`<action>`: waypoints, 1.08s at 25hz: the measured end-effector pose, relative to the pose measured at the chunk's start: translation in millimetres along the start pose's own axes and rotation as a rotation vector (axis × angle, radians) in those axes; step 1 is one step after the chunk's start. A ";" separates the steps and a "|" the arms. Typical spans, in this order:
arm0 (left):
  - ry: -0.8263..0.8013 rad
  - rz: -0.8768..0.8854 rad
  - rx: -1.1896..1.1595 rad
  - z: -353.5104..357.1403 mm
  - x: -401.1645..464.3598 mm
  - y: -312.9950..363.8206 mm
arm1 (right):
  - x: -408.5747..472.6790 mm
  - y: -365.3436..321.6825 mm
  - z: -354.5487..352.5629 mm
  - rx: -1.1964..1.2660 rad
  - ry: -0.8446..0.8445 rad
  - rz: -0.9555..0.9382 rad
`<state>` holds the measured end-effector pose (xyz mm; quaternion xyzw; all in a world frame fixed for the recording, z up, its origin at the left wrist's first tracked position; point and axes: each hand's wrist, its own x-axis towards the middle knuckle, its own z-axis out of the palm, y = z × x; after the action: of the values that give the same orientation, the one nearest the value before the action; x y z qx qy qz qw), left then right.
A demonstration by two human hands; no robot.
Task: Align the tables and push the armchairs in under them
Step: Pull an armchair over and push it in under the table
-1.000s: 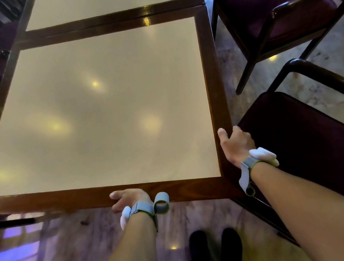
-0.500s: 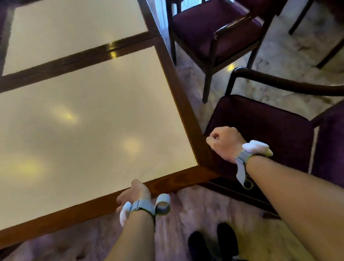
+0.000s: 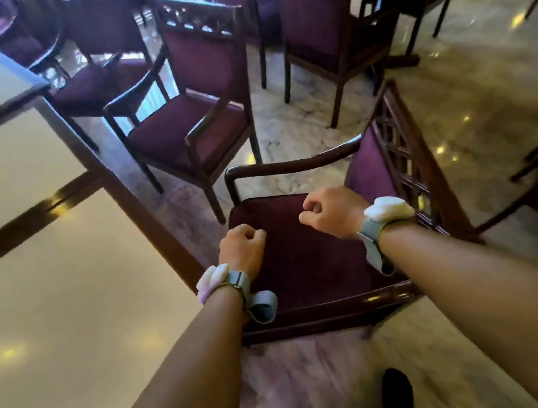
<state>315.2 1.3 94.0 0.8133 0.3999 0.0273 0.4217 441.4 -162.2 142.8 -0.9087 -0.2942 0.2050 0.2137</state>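
Hands hover above the maroon-cushioned dark wooden armchair (image 3: 309,261): left hand (image 3: 241,249) and right hand (image 3: 331,211) both have fingers curled into loose fists, holding nothing. That armchair stands just right of the cream-topped, dark-framed table (image 3: 64,309), not under it.

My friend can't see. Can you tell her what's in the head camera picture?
Two bare hands, the left hand and the right hand, hover with curled fingers, holding nothing, above the purple seat of a dark wooden armchair. A cream-topped table stands to its left, and a second armchair stands farther back on the marble floor.
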 end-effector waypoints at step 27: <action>-0.256 -0.113 -0.590 293.6 61.3 238.2 | 67.9 299.7 -205.2 -0.446 -0.022 -0.314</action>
<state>618.4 -229.7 55.9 0.6292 0.3631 0.0162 0.6870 728.1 -395.4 142.7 -0.8743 -0.4716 0.1092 0.0343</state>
